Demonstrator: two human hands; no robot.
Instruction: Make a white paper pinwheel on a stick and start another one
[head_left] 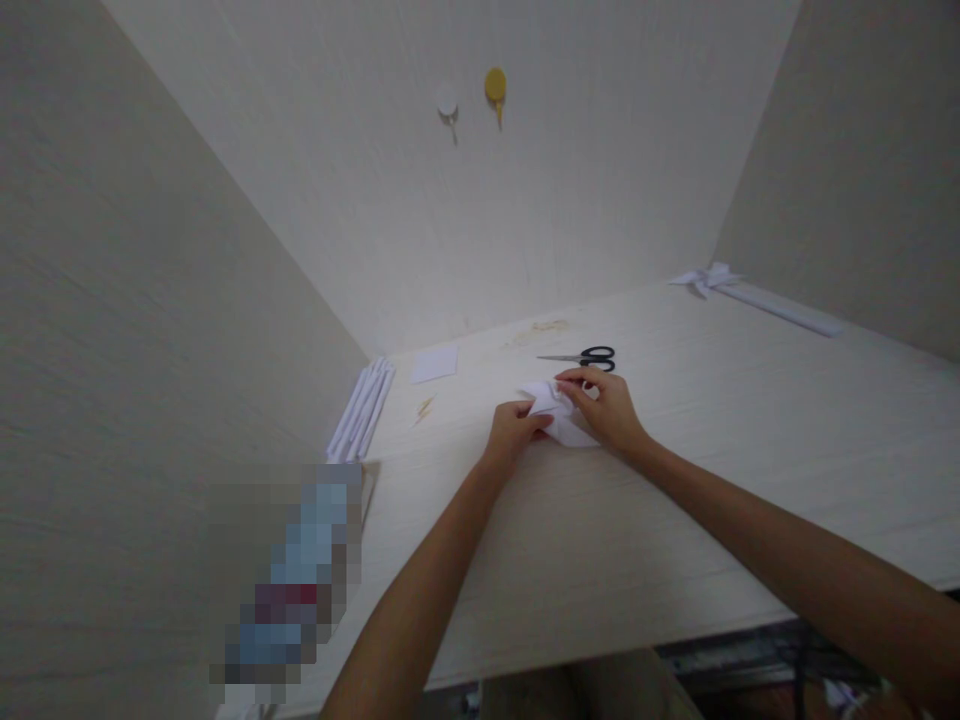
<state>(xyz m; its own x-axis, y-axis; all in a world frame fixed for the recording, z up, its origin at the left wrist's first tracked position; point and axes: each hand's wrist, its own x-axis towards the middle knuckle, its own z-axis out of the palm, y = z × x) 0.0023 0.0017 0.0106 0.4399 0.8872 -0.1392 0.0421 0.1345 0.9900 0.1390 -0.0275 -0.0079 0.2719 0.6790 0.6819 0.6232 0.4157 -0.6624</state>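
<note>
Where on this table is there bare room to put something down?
On the right, bare tabletop stretches from the right hand and scissors to the paper pinwheel and its stick. Another lies between the forearms, nearer the front edge. It's crowded at left, with rolled paper sticks, a paper square and tan slivers, and around the folded paper.

A white hook point(448, 102) sits near a yellow hook point(495, 86).
</note>
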